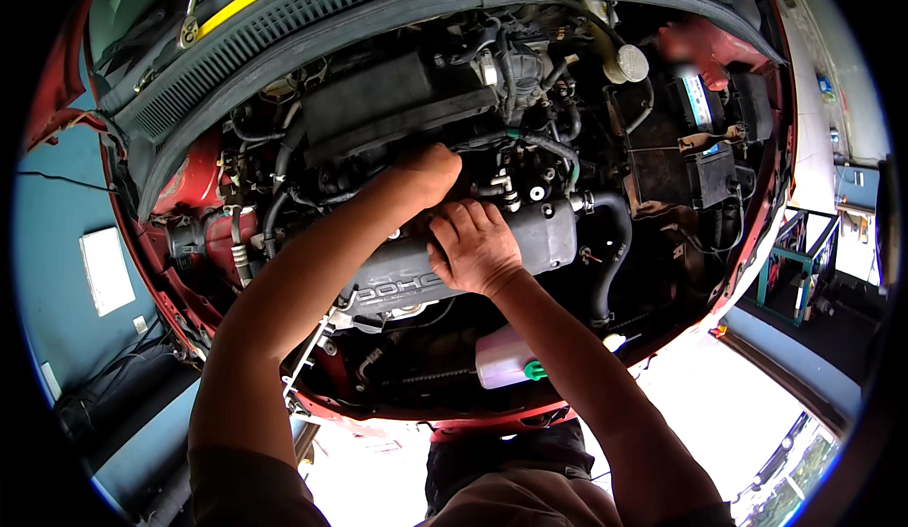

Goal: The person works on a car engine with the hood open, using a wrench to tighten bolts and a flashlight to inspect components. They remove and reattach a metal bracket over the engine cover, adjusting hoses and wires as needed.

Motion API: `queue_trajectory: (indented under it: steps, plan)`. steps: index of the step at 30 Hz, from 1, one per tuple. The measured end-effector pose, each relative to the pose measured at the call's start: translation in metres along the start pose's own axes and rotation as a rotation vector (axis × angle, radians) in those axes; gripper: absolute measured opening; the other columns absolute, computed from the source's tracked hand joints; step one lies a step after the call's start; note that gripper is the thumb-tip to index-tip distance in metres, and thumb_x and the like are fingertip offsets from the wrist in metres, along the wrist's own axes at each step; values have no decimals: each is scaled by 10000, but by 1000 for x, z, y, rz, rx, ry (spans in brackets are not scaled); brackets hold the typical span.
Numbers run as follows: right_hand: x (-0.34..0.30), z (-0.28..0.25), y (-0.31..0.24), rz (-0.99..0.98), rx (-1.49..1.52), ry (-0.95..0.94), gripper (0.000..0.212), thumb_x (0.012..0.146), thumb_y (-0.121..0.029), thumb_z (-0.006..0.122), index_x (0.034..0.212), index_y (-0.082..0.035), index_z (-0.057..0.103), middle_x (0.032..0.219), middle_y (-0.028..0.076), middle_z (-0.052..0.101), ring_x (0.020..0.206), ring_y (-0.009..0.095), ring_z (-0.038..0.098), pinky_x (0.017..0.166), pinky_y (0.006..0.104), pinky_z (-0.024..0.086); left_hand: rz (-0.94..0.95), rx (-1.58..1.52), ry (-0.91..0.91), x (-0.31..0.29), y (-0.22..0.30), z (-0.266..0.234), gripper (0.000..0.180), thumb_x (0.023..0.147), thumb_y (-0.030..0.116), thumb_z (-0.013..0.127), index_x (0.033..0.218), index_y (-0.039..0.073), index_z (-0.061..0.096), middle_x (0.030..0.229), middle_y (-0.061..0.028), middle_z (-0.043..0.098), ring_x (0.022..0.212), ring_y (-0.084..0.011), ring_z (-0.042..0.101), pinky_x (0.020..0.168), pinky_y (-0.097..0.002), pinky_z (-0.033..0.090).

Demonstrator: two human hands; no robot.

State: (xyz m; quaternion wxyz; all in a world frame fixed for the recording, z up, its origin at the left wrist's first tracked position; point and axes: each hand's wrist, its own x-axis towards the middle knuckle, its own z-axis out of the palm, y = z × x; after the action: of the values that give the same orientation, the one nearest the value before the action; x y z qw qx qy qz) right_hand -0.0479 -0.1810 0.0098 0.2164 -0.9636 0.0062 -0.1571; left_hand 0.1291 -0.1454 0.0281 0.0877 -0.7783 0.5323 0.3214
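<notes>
My left hand reaches down into the gap between the black engine cover and the black air intake box. Its wrist is bent and its fingers are hidden below. Just beside it, my right hand lies on top of the engine cover, fingers slightly apart and pointing toward the gap. I see nothing held in it. To the right of that hand, hoses and fittings run along the cover's far edge, and a thick black hose curves down from its right end.
A battery sits at the right of the bay. A pale reservoir with a green cap stands near the front edge. On the cowl lie a ratchet and a yellow bar-shaped thing. The red bodywork borders the bay.
</notes>
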Motion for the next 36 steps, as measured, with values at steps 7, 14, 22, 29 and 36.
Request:
queue_trajectory:
  steps: [7,14,22,29,36]
  plan:
    - [-1,1,2,14,-33,3,342,821,-345,656,1067,-109,628,1141,112,593,1081,306,572,919,443,468,15,15,-93,-1,-2,-9,187,837,22,662,1000,-35,732,1042,-246,715,1034,-390,695,850,-442,577]
    - [2,2,-2,4,-27,-11,335,838,-344,647,1076,-109,624,1142,116,606,1069,308,575,905,448,473,64,-101,-137,-13,-12,-15,280,883,98,682,1146,2,700,1192,-232,681,1113,-376,659,951,-436,533]
    - [2,3,-2,11,-61,-39,348,821,-345,654,1079,-112,633,1121,126,607,1037,327,571,881,467,471,-76,-756,635,-178,-11,-41,337,953,125,699,1277,41,659,1007,-134,733,895,-114,692,801,-266,536]
    - [-2,3,-2,1,-162,-46,368,815,-359,633,1091,-115,622,1132,134,564,1025,344,543,850,474,454,-728,-1151,1233,-339,8,88,334,1020,88,594,1330,-39,594,1106,-103,699,1011,-155,660,902,-294,541]
    - [-2,5,-4,-34,-170,-17,320,814,-319,640,1063,-118,620,1081,135,576,1000,347,555,849,462,456,-1236,-1235,1242,-464,53,226,341,1033,165,581,1328,-4,611,1139,-99,707,918,-134,671,812,-279,562]
